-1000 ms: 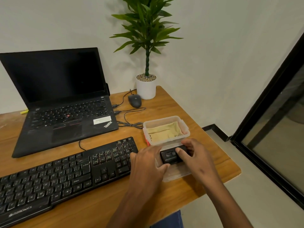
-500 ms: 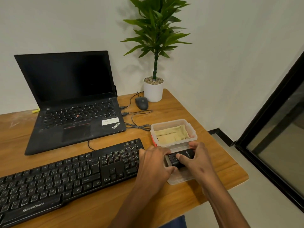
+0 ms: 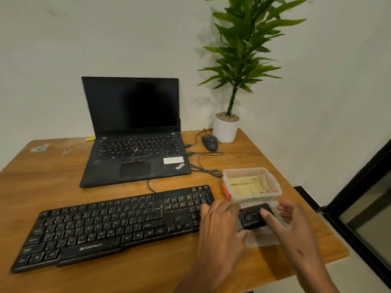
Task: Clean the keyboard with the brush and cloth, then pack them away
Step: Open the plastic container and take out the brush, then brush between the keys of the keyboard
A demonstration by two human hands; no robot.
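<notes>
Beside keyboard (image 3: 110,225), both hands (image 3: 257,224) on brush (image 3: 252,216)

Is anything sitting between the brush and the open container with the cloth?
Nothing visible. The brush, held by the left hand and right hand, lies on the clear lid directly in front of the container, whose top is open above the cloth.

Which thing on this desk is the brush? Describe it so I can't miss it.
Start at the long black keyboard at the front of the desk and go to its right end. There a clear lid lies flat in front of the clear box holding the tan cloth. The brush is the small black block on it, between both hands.
</notes>
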